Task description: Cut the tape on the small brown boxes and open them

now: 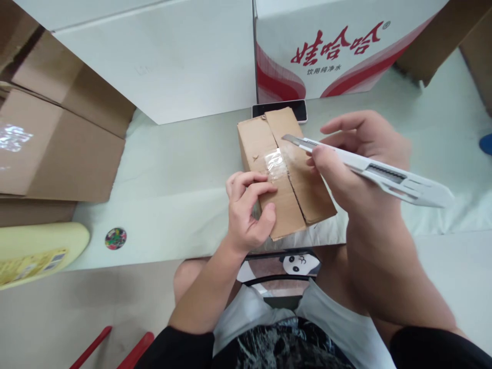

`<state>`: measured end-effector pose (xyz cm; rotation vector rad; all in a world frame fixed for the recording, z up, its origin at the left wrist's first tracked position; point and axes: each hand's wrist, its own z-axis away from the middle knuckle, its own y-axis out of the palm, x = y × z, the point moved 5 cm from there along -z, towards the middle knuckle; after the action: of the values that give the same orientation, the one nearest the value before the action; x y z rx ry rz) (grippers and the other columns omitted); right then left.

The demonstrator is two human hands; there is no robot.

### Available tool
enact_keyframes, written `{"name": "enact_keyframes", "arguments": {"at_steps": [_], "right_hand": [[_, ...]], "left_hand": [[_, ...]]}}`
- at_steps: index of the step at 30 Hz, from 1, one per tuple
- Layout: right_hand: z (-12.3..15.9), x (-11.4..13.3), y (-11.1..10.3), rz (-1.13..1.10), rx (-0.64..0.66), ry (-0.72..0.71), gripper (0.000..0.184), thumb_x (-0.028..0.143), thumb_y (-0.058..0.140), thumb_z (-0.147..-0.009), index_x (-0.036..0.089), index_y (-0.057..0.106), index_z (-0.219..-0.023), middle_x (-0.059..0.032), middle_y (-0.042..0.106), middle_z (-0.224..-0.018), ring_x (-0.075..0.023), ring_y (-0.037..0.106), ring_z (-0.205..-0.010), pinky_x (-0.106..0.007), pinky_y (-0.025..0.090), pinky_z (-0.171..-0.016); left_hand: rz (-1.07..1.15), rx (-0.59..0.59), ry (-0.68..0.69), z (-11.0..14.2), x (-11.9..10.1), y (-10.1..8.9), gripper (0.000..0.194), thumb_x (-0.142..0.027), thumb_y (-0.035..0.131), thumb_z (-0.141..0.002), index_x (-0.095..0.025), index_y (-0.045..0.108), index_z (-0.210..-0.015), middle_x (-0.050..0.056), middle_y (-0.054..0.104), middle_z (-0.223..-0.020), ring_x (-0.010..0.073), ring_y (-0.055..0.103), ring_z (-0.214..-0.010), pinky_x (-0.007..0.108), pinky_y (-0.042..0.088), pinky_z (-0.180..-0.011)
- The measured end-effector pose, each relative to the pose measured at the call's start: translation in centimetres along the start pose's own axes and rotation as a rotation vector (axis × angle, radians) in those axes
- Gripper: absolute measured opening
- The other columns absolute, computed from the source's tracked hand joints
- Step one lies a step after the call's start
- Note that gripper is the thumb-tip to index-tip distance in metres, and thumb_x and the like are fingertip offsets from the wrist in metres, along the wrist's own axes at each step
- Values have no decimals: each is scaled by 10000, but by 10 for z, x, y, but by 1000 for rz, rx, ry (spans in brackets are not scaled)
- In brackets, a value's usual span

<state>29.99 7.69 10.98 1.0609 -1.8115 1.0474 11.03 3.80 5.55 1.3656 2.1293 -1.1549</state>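
Observation:
A small brown cardboard box [313, 197] lies on the pale green tabletop, its two top flaps meeting along a seam. A short strip of clear tape [275, 163] crosses that seam. My left hand [249, 210] rests on the box's near left part, with bent fingers and thumb pressed on its top, steadying it. In my right hand [365, 159] is a white utility knife [388, 177], gripped between thumb and fingers. Its metal blade is out, and the tip points left above the right flap, just beyond the tape. Whether the tip touches the cardboard I cannot tell.
A dark-screened phone [295, 108] lies behind the box, before a white-and-red carton [326, 56] and a plain white box [172, 66]. Brown cartons [77, 154] stand at left, near a yellow bottle [42, 251] and a round patterned disc [116, 239].

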Motion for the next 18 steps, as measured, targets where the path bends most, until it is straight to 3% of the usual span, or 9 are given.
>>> {"name": "enact_keyframes", "arguments": {"at_steps": [6, 11, 18], "right_hand": [[0, 0, 4, 78, 105, -12, 66, 213, 701, -767, 246, 644, -772, 31, 663, -652, -130, 590, -543, -294, 461, -521], [1, -3, 7, 142, 97, 32, 65, 204, 671, -756, 244, 638, -794, 10, 721, -752, -158, 664, -631, -319, 520, -596], [0, 2, 13, 192, 116, -85, 62, 193, 640, -740, 248, 616, -753, -4, 721, -791, -164, 640, -667, -348, 563, -667]], "left_hand": [[-21, 9, 5, -1, 0, 0, 173, -242, 560, -945, -250, 638, -1099, 80, 633, -1181, 263, 577, -1133, 484, 505, -1055], [-9, 6, -2, -1, 0, 0, 173, -254, 564, -945, -249, 640, -1100, 81, 634, -1180, 266, 574, -1134, 491, 499, -1058], [1, -4, -5, -1, 0, 0, 167, -252, 572, -936, -257, 641, -1088, 72, 632, -1175, 263, 565, -1131, 486, 487, -1055]]}}
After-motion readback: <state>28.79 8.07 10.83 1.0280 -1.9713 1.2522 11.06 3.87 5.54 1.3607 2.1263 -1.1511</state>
